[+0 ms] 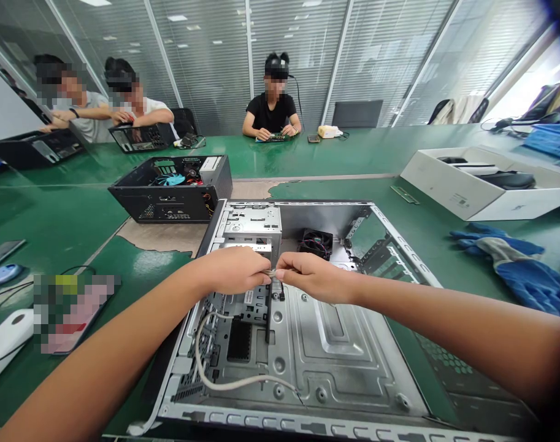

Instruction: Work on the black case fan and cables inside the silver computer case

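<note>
An open computer case (344, 362) lies on its side in front of me, its bare metal floor facing up. Over its drive cage (253, 220) my left hand (243, 269) pinches a thin grey cable (273, 274). My right hand (310, 275) meets it there, fingers closed on the same cable. A small black connector (281, 293) dangles just below the fingers. Along the case's left side a pale cable (233, 385) curves across the floor, apart from both hands. A black fan (315, 243) sits at the far wall. The fingertips partly hide the cable.
Beyond stands another black computer case (169, 190) with a blue fan. To the right are a white box (482, 184), a memory stick (405, 194) and blue gloves (523, 264). A phone (81, 319) lies left. Several people sit across the green table (307, 161).
</note>
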Motion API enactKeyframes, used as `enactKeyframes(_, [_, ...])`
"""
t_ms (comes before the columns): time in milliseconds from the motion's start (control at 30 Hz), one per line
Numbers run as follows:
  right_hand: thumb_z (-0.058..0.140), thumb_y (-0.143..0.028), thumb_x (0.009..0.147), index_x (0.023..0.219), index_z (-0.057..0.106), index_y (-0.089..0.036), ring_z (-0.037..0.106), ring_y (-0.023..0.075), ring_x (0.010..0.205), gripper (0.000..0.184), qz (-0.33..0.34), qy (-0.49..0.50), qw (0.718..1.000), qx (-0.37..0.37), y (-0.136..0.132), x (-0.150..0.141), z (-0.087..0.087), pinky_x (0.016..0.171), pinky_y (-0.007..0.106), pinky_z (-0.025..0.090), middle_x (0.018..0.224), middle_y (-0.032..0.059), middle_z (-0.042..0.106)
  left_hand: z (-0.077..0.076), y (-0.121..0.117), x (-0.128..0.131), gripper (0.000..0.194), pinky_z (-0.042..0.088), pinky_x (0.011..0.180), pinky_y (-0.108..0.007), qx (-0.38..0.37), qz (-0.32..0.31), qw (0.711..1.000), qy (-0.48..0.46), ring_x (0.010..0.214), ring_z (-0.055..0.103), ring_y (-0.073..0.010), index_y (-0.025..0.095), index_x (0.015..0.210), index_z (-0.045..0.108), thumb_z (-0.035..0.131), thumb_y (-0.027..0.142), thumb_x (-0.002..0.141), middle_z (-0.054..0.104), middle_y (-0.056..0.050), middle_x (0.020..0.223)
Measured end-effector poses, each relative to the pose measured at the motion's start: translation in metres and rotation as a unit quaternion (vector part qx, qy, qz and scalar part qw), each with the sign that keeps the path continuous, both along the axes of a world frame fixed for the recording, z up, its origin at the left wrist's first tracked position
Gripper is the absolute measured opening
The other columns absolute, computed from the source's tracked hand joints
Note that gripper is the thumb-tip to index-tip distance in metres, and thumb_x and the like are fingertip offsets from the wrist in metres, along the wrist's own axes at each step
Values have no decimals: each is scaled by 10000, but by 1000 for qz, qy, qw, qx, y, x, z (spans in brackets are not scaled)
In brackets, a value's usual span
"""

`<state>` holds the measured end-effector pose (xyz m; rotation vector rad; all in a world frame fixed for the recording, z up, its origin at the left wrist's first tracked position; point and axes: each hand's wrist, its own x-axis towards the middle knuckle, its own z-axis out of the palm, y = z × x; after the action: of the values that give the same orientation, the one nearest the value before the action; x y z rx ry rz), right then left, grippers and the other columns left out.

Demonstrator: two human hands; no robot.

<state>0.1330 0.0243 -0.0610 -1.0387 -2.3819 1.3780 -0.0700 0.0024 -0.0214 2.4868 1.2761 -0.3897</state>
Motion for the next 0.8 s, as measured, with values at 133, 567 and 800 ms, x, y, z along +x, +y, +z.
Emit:
enactKeyframes(133, [426,-322,968,735,495,-196,389,124,619,274,11,-25,999,32,-1,-1,2,592,275,322,653,-34,419,2,-1,0,264,316,579,-276,-18,-1,1000,-2,668,571,-149,184,818,585,417,309,979,685,-37,809])
enactKeyframes(567, [365,-236,1004,687,430,-197,414,135,661,326,21,-38,971,235,-3,-5,-9,661,288,327,709,9,465,-3,-1,-1,322,314,570,-297,48,-5,999,20,628,560,-174,182,846,628,402,351,1001,643,-50,726])
enactKeyframes(800, [352,-258,1004,1042,527,-164,491,159,725,202,45,-69,949,303,-10,-3,-7,625,289,312,960,77,572,-5,0,-3,312,341,587,-295,60,-3,998,-11,673,591,-189,186,945,641,381,348,1004,671,-63,801])
